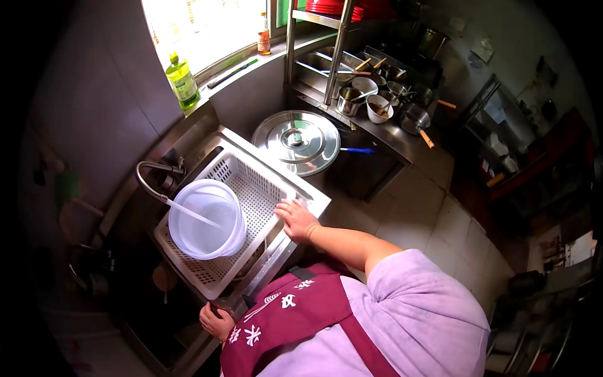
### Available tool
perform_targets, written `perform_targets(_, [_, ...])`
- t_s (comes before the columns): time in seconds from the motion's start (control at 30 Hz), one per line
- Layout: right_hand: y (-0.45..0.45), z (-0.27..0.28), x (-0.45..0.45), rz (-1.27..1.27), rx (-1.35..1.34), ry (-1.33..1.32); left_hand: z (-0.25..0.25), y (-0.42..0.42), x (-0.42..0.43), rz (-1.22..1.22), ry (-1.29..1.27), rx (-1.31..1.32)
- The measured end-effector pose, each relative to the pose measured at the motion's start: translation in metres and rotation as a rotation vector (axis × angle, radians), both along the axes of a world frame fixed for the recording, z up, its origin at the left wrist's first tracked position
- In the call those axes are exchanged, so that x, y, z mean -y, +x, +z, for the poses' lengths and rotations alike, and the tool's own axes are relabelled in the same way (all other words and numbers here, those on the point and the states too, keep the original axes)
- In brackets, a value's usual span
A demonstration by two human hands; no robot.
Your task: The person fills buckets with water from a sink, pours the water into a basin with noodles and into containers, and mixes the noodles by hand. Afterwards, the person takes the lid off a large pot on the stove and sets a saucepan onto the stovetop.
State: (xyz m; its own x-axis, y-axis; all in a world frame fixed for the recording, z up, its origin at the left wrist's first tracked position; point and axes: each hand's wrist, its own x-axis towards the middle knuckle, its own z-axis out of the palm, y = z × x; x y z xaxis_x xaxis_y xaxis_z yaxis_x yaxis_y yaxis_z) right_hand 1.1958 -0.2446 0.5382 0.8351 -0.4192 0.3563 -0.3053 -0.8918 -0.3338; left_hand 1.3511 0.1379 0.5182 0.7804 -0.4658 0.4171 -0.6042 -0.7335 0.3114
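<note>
A white perforated basket (273, 182) rests across the metal sink, and inside it stands a pale, translucent bucket (207, 235). Water runs from the curved faucet (148, 171) into the bucket. My right hand (296, 220) grips the basket's right rim, its fingers bent over the edge. Near the basket's lower corner, my left hand (218, 322) lies on the sink's front edge with its fingers loosely spread and holding nothing.
A round metal lid (296, 141) covers a container beyond the basket. A green bottle (183, 81) and an amber bottle (264, 39) stand on the windowsill. Pots and a white bowl (379, 109) crowd the metal counter (396, 135) at the upper right.
</note>
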Motion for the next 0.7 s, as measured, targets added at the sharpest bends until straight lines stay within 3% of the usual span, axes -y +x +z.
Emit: perform_targets(0.7, [-0.0021,-0.0032,0.002,0.017,0.032,0.009,-0.0013,0.001,-0.001,-0.003,0.019,-0.024])
